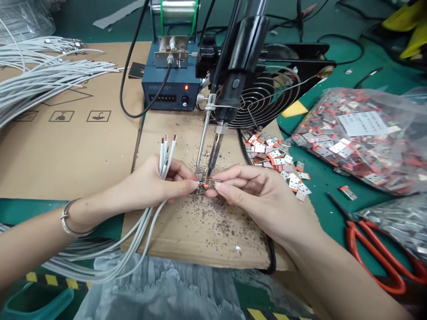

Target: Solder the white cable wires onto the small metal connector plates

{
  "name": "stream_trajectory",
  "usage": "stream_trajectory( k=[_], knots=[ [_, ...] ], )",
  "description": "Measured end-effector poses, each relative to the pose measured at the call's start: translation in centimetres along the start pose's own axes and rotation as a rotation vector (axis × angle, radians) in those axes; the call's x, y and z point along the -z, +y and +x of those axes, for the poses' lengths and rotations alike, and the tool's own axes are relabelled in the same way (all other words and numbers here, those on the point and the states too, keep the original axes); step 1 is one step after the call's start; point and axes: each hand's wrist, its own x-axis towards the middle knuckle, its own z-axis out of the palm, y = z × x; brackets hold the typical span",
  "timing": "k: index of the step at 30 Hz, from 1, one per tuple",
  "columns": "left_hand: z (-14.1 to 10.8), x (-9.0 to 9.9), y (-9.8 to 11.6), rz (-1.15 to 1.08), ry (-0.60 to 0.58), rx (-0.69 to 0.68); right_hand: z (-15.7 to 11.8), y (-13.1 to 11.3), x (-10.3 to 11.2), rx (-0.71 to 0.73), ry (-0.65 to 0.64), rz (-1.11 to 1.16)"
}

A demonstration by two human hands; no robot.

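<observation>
Both bare hands meet under the soldering iron (233, 84), over a cardboard sheet (160, 235) strewn with dark metallic specks. Left hand (171, 181): thumb and forefinger pressed together on a thin wire end; a small cluster of white cables (170, 152) runs through the same hand, stripped tips standing up above the knuckles, lengths curving down toward the lower left. Metal bracelet (66, 218) on this wrist. Right hand (256, 189): thumb and fingers pinch a small plug (216, 181), its end turned to the left fingertips. Plug sits directly below the iron's tip (211, 163); whether tip and plug touch is too small to tell. Bent feed tube (203, 142) comes down just left of the tip.

Behind: blue control box (170, 94), red light lit, solder spool (178, 13) above it; black fan (255, 104) to the right. Loose plugs (275, 155) lie scattered beyond the right hand; a clear bag (360, 133) of more lies past them. Red-handled scissors (354, 230) at far right. Thick cable bundle (43, 84) at upper left, on another cardboard piece (66, 155).
</observation>
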Motion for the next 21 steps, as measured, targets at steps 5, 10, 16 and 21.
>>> stream_trajectory(
  k=[5,10,16,21],
  knots=[
    [-0.05,0.01,0.02,0.009,0.003,-0.001,0.14,-0.16,-0.04,-0.005,0.008,-0.020],
    [0.21,-0.01,-0.24,0.036,0.003,0.002,0.23,-0.20,-0.18,-0.005,0.017,-0.062],
    [0.37,-0.04,-0.57,0.026,0.011,0.013,0.28,-0.24,-0.44,-0.015,0.039,-0.050],
    [0.31,0.05,-0.59,0.026,-0.001,0.005,0.27,-0.26,-0.54,-0.016,0.054,-0.067]
  ],
)
